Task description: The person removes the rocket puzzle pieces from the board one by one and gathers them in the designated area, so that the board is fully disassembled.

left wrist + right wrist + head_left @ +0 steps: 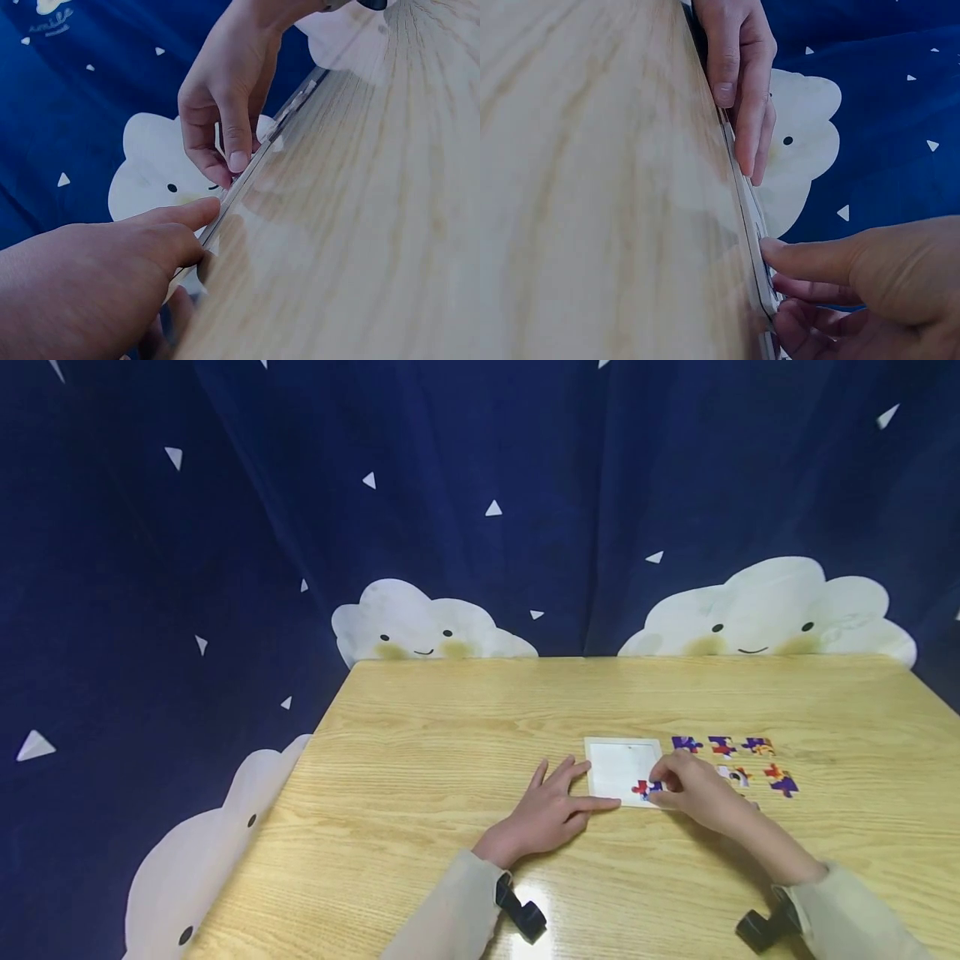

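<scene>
A white square puzzle tray (pixel 617 764) lies flat on the wooden table. My left hand (pixel 546 814) rests at its left side, fingers spread and mostly straight, touching the left and near edges. Over the tray's near right corner, my right hand (pixel 697 789) pinches a red and blue jigsaw piece (pixel 642 790) between thumb and fingers. Part of that piece is hidden by the fingertips. Both wrist views show the tray almost edge-on, with the left hand (pixel 112 270) and right hand (pixel 862 277) at its rim; the piece is hard to make out there.
Several loose jigsaw pieces lie right of the tray, among them a purple one (pixel 686 743), an orange one (pixel 759 746) and an orange and purple one (pixel 782 781). The right hand partly covers others. A dark blue curtain (pixel 465 552) with clouds hangs behind the table (pixel 420 760).
</scene>
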`<move>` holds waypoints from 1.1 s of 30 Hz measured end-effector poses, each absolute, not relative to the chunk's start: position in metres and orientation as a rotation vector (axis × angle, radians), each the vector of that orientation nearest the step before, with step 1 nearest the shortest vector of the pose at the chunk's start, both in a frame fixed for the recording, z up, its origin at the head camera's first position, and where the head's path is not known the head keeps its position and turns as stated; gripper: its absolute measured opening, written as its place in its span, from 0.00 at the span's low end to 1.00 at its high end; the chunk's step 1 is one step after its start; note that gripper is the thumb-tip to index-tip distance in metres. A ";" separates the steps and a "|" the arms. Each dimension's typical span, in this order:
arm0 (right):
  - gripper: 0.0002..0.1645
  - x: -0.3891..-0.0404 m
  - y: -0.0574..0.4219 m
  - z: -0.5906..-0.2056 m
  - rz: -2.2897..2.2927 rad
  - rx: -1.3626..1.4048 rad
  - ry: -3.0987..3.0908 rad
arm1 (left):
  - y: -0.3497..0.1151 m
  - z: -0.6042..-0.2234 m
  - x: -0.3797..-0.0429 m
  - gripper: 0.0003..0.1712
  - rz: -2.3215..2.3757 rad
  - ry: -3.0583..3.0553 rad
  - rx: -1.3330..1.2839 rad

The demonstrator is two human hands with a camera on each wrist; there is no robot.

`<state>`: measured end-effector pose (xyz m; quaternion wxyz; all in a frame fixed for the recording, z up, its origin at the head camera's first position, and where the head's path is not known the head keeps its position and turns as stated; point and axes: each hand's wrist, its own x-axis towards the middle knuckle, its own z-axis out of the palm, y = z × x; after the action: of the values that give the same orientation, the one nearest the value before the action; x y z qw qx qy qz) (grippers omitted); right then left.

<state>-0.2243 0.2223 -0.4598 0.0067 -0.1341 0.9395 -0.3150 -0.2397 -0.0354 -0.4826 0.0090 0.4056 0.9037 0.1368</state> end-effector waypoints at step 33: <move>0.15 -0.210 0.219 -0.470 -1.064 -0.585 3.214 | -0.036 -0.481 -0.239 0.24 0.420 2.835 1.273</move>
<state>-0.2103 0.2193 -0.4704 -0.1466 -0.1684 0.9254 -0.3062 -0.2386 -0.0363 -0.4813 0.0028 0.4058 0.9041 0.1338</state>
